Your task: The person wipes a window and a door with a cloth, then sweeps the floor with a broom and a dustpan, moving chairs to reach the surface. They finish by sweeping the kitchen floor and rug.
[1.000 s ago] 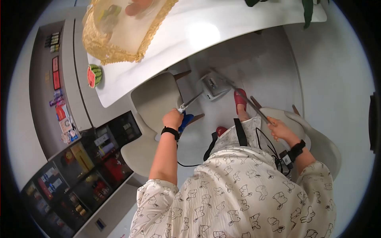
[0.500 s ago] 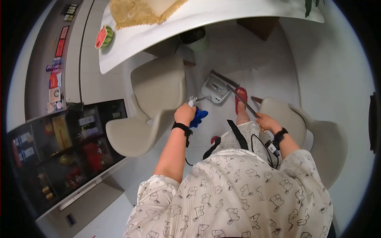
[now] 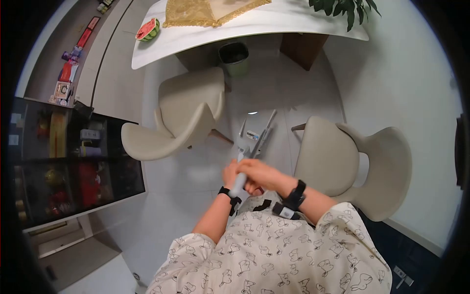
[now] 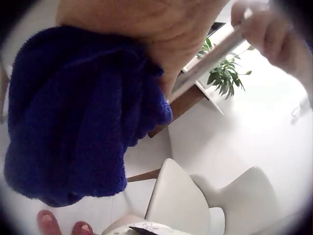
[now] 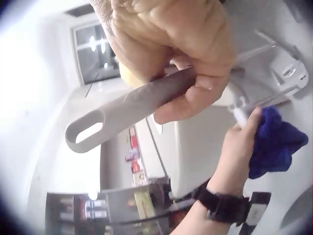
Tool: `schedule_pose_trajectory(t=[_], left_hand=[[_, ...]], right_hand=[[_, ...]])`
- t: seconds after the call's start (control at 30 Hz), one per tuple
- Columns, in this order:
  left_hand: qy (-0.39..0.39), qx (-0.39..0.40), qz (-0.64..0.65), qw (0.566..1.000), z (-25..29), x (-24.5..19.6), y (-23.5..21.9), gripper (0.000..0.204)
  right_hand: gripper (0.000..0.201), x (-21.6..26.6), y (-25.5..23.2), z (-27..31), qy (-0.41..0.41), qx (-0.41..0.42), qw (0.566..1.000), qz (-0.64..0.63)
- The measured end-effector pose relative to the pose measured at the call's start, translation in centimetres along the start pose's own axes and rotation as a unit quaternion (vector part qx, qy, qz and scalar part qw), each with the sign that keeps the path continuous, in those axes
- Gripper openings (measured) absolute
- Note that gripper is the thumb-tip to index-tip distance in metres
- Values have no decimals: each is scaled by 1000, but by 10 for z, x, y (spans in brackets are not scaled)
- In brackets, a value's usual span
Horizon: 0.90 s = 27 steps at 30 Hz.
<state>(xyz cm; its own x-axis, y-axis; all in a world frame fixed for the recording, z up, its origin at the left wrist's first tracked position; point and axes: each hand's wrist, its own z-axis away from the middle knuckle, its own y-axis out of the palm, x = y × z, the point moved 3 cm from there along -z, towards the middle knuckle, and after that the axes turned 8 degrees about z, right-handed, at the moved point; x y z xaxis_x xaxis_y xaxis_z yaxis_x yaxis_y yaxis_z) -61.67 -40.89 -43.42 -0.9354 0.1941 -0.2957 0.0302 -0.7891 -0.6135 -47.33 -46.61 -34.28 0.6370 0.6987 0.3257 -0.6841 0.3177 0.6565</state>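
My left hand (image 3: pixel 230 175) grips the white-topped handle (image 5: pixel 239 116) of a long-handled dustpan. A bunched blue cloth (image 4: pixel 73 117) hangs from the same hand. My right hand (image 5: pixel 181 44) grips a broom by its grey handle (image 5: pixel 122 107), whose slotted end sticks out past the fingers. In the head view the hands overlap in front of the body, with the right hand partly covering the left. Below them, the grey dustpan (image 5: pixel 288 73) and the broom's far end (image 3: pixel 270 117) are close together, blurred in the head view.
Beige chairs stand at the left (image 3: pixel 191 103) and right (image 3: pixel 328 157). A white table (image 3: pixel 205 41) with a watermelon piece (image 3: pixel 148 30), gold lace cover (image 3: pixel 191 13) and plant (image 3: pixel 342 10) is ahead. A bin (image 3: pixel 234 59) sits beneath it; a dark display cabinet (image 3: pixel 73 166) is at left.
My right hand has swung left with the broom to meet my left hand, bringing the two handles together. The view has shifted, showing more floor and the bin under the table.
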Motion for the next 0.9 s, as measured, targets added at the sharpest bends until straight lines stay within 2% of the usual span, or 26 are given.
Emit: schedule_pose_trajectory(t=[0.03,0.07,0.1,0.13,0.17,0.2,0.23,0.27,0.3,0.37,0.4,0.43,0.47,0.5,0.53,0.57,0.6,0.63,0.7,0.77,0.83,0.9], left_hand=[[4,11,118,993,7,-24,-5,44],[7,22,235,972,15,-46,-7,45],[8,32,348,937,20,-57,-5,46],[-50,83,527,844,21,-34,3,57],[-50,86,526,845,24,-38,1,57],[-83,81,370,922,35,-43,-7,59],[-113,75,204,970,43,-38,-10,62],[-116,69,204,970,45,-24,-7,62],[-120,22,171,978,45,-3,-7,57],[-127,-70,102,984,41,49,-15,49],[-131,-116,66,982,39,74,-23,45],[-134,-161,30,977,39,97,-36,42],[-138,-205,-7,969,40,116,-53,38],[-143,-222,26,964,44,131,-68,37],[-149,-239,59,958,47,146,-83,36],[-153,-270,11,951,51,159,-98,35],[-164,-292,-8,942,64,161,-111,38],[-174,-313,-28,933,77,156,-124,40],[-240,-318,30,917,114,161,-134,42],[-267,-349,93,894,139,169,-137,45],[-298,-372,86,875,152,219,-119,48],[-286,-452,8,845,165,242,-104,50]], right_hand=[[23,-21,4,-28,-57,25,997,37],[28,6,24,-5,8,4,998,59],[32,3,30,-9,1,49,995,86],[33,4,30,-11,3,53,995,84],[34,2,28,-15,6,57,995,81],[34,-6,31,-19,6,59,995,74],[36,-16,38,-22,21,107,989,104],[39,-25,43,-23,37,158,976,143],[39,-33,48,-20,37,164,975,146],[46,-37,59,-5,-75,144,971,174],[55,-27,48,8,-116,148,952,240],[49,-43,27,-3,-218,43,915,338],[47,-58,-1,-10,-285,-49,863,415],[46,-43,-26,22,-212,-39,922,321],[45,-75,-77,17,-126,-96,916,369],[44,-114,-132,13,-50,-189,850,490],[41,-150,-177,13,0,-210,792,573],[43,-172,-201,18,83,-191,720,662],[41,-212,-208,9,226,-72,652,720],[39,-251,-208,-6,267,24,644,716],[41,-278,-193,-1,317,77,595,734],[41,-302,-202,17,408,11,616,674]])
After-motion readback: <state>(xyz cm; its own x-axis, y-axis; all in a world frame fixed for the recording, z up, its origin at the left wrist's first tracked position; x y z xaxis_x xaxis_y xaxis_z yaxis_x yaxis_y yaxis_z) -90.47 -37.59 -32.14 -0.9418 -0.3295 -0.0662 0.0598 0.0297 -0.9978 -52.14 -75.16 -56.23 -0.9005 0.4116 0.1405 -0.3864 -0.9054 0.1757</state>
